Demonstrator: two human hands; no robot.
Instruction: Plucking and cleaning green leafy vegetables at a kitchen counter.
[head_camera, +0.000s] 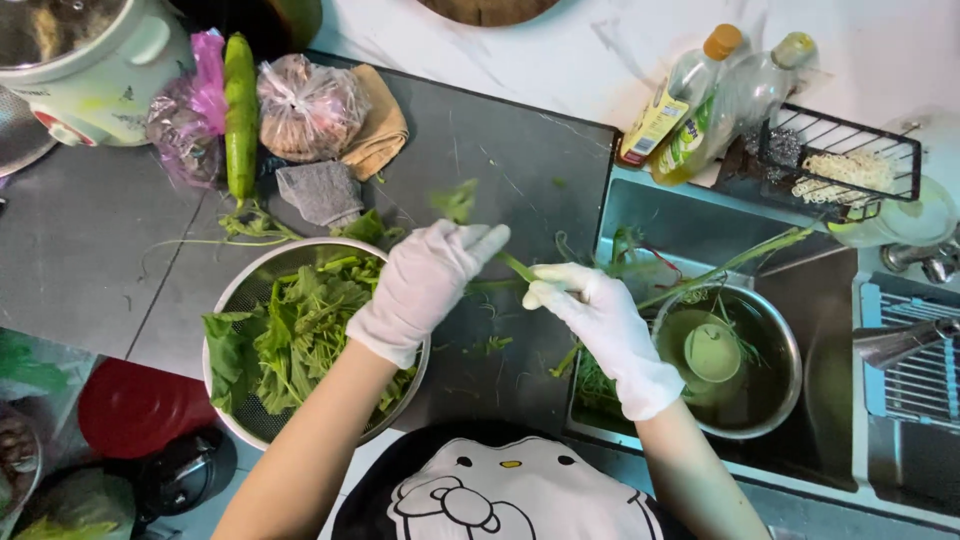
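Item one, my left hand: white glove, fingers pinched narrow on the leafy end of a green stalk, above the rim of the colander

Item two, my right hand: white glove, fingers closed on the same green stalk, which runs between the two hands over the dark counter beside the sink

Item three, colander: round, perforated metal, heaped with picked green leaves, on the counter under my left forearm

Item four, steel pot in the sink: holds water and a pale green cup; long green stems lie across its rim

Item five, far counter: cucumber, tied plastic bags, folded cloths, pale cooker

Item six, behind the sink: two bottles, and a black wire rack
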